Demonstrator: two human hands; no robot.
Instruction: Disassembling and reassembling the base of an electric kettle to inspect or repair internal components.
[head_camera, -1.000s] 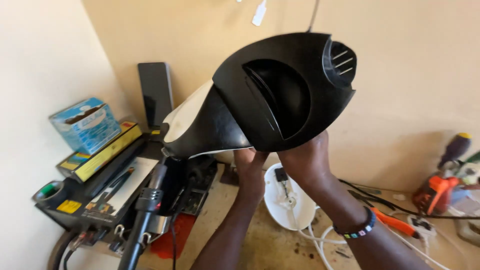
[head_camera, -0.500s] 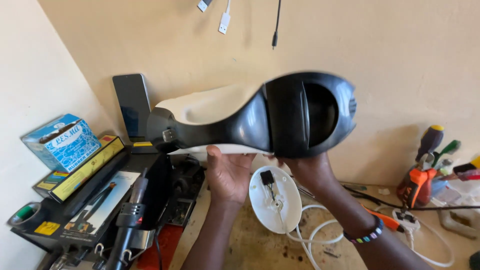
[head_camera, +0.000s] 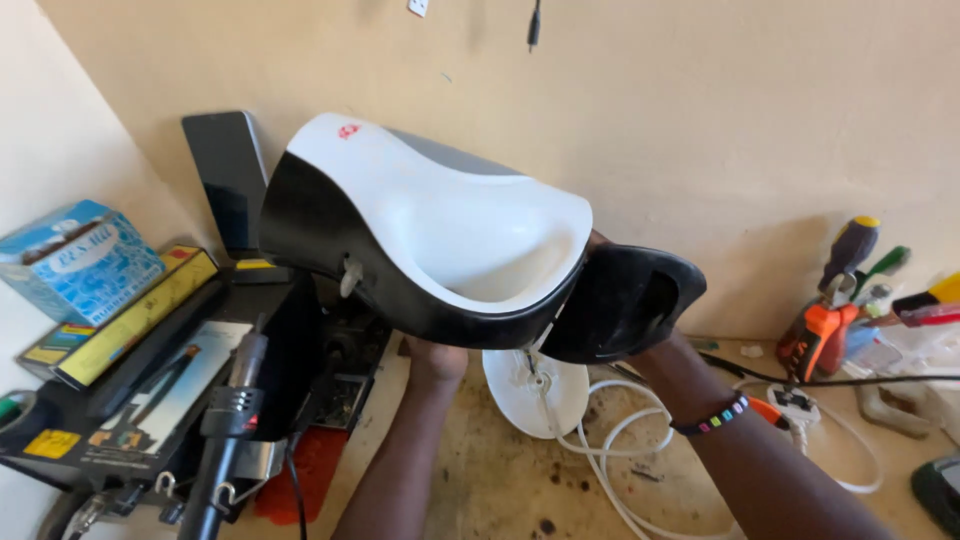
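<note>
above the cluttered surface (head_camera: 500, 470), in front of the beige wall, both hands hold up a black and white appliance housing (head_camera: 430, 250). the left hand (head_camera: 435, 358) is closed under its black underside; the right hand (head_camera: 600, 300) is mostly hidden behind the black end piece (head_camera: 625, 300), apparently gripping there. steady support from below on both sides would keep the shell level while it is turned. its white top is smooth and scooped, rimmed in glossy black, with a small red mark.
</note>
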